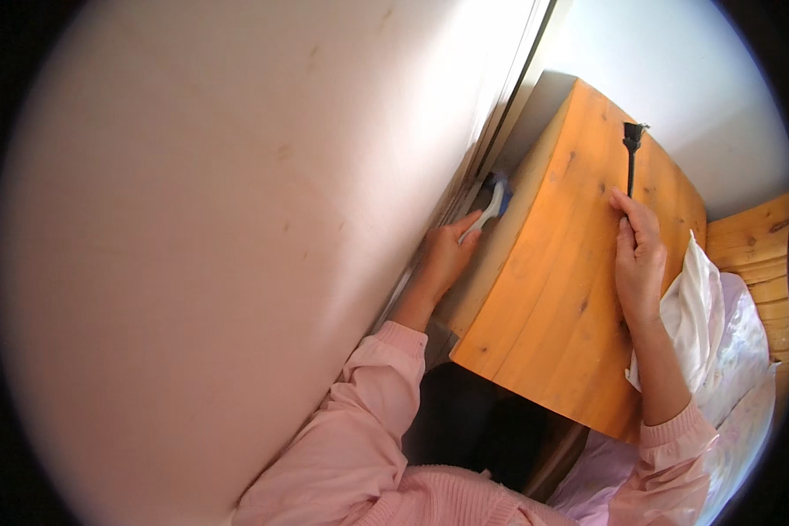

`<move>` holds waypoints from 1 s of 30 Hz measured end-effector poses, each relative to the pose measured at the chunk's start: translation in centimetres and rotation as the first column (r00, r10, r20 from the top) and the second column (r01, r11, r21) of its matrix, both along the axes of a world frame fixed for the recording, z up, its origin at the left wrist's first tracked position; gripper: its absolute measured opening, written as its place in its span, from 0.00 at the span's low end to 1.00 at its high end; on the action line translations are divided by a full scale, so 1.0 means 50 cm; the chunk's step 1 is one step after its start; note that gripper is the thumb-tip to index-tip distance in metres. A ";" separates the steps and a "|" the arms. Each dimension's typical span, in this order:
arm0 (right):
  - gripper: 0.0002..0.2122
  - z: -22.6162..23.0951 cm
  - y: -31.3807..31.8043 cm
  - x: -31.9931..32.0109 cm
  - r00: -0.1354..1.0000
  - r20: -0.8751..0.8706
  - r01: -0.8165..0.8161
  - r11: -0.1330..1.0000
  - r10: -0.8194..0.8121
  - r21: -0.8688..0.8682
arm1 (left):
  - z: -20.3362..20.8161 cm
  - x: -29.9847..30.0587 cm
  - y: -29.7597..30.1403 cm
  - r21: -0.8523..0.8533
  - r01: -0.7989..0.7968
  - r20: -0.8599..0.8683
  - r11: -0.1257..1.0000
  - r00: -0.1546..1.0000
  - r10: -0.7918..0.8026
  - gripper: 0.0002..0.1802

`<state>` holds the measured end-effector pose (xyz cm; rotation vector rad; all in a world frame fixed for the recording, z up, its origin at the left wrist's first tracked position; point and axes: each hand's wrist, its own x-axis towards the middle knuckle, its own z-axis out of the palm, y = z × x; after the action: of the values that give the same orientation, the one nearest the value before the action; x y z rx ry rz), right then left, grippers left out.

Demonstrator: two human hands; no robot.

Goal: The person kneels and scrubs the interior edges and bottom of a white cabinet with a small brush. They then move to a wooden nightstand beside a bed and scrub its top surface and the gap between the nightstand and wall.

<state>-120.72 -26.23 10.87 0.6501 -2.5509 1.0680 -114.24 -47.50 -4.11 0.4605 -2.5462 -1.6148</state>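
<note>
Nearest, at seven o'clock from the desk (543, 289), came a pink sleeve (373, 386); pale bedding (736, 351) lay at four. At nine, the left hand's (447, 261) fingers gripped a white-handled blue brush (497, 206) in the gap alongside. At three, the right hand's (642, 263) fingers pinched a slim black brush (631, 167), bristles toward twelve. Beyond, at one, stood a white wall (675, 96).

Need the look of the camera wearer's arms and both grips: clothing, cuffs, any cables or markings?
Left grip and right grip: ungloved human hands, bare at the wrist. Both arms wear pale pink, wrinkled fabric sleeves ending in pink, ribbed cuffs on the forearm. No cables or markings visible on either arm.
</note>
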 end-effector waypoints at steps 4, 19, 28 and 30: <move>0.13 0.002 0.003 0.001 0.998 -0.049 -0.022 0.998 0.025 0.052 | -0.085 0.022 0.001 -0.390 0.091 0.209 0.916 0.978 -0.009 0.18; 0.14 -0.002 0.008 -0.004 0.997 -0.067 -0.030 0.999 0.031 0.018 | -0.225 -0.199 0.018 -0.125 0.005 -0.372 0.992 0.927 -0.052 0.17; 0.14 -0.001 0.004 -0.002 0.995 -0.092 -0.030 0.999 0.033 0.034 | -0.206 -0.127 0.010 -0.411 0.044 0.045 0.911 0.999 -0.027 0.17; 0.13 -0.003 0.006 -0.003 0.995 -0.090 -0.044 0.999 0.045 0.020 | -0.166 -0.166 0.028 -0.344 -0.202 -0.448 0.917 0.894 0.029 0.18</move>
<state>-120.85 -25.91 10.73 0.7460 -2.4822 1.0077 -122.53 -46.11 -12.38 0.1808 -2.3433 -0.9949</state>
